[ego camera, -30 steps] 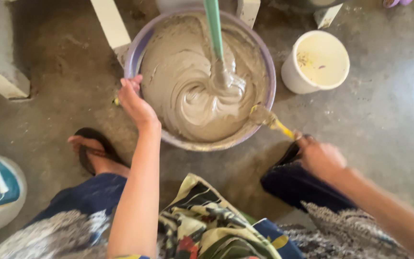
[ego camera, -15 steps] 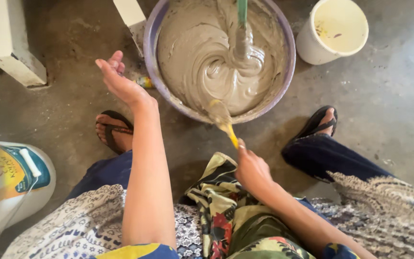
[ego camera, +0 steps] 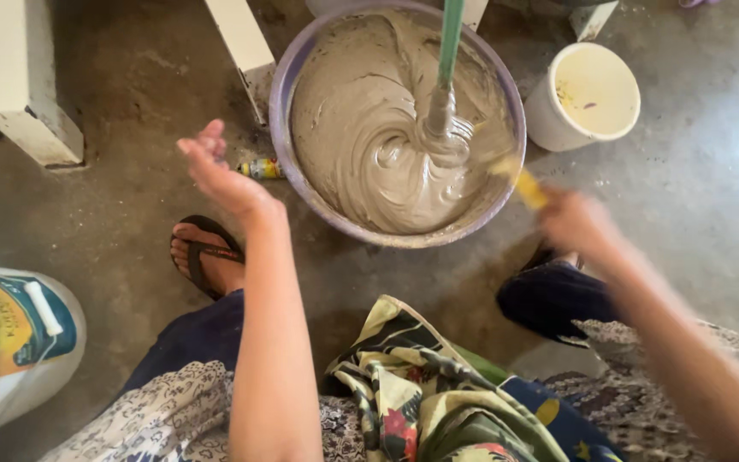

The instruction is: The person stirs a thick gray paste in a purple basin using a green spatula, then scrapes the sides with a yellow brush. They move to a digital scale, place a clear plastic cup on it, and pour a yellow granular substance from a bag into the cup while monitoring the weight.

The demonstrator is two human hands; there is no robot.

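Note:
A wide purple basin [ego camera: 284,90] on the concrete floor holds thick grey batter [ego camera: 361,137]. A green-shafted mixer rod [ego camera: 448,51] stands upright in the batter, which swirls around it. My right hand [ego camera: 579,224] is blurred at the basin's right rim and grips a yellow-handled spatula [ego camera: 523,184] whose blade reaches into the batter. My left hand [ego camera: 220,171] hovers open to the left of the basin, apart from its rim, fingers spread.
A white bucket [ego camera: 588,94] stands right of the basin. A small yellow bottle [ego camera: 260,168] lies by the basin's left side. White furniture legs [ego camera: 23,94] stand at the back left. A large plastic jug [ego camera: 6,342] sits at lower left. My sandalled foot [ego camera: 203,252] rests below the basin.
My right hand swung with the spatula from the basin's front edge to its right rim. My left hand stays lifted off the rim it held a second ago.

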